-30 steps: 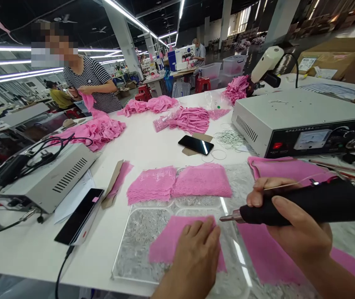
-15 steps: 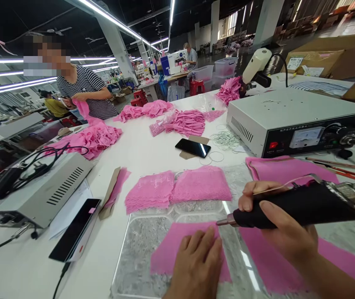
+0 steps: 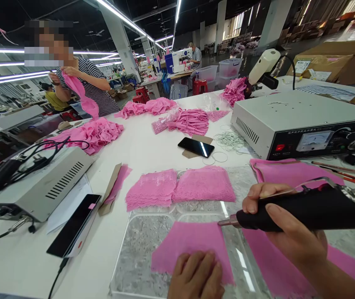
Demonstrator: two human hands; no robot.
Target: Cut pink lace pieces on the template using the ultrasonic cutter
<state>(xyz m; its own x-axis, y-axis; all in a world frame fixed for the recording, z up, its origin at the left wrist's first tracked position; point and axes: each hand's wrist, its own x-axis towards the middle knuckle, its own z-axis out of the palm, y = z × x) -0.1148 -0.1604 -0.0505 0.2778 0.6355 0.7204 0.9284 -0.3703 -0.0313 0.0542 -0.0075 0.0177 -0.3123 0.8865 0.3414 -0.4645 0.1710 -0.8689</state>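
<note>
Matt cloth (image 3: 189, 238), smooth metal tip (image 3: 229, 221)

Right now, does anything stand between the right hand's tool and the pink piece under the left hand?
Nothing visible does. The right hand holds the black tool with its metal tip at the pink piece's upper right corner; contact is hard to tell. The left hand lies lower on the piece, clear of the tip.

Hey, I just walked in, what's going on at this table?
The person's right grip holds a black tool, its metal tip at or just above the upper right corner of a flat pink piece. The left grip rests on that piece's lower part. Beyond it lie two pink stacks. Across the table, a co-worker holds up pink fabric.
</note>
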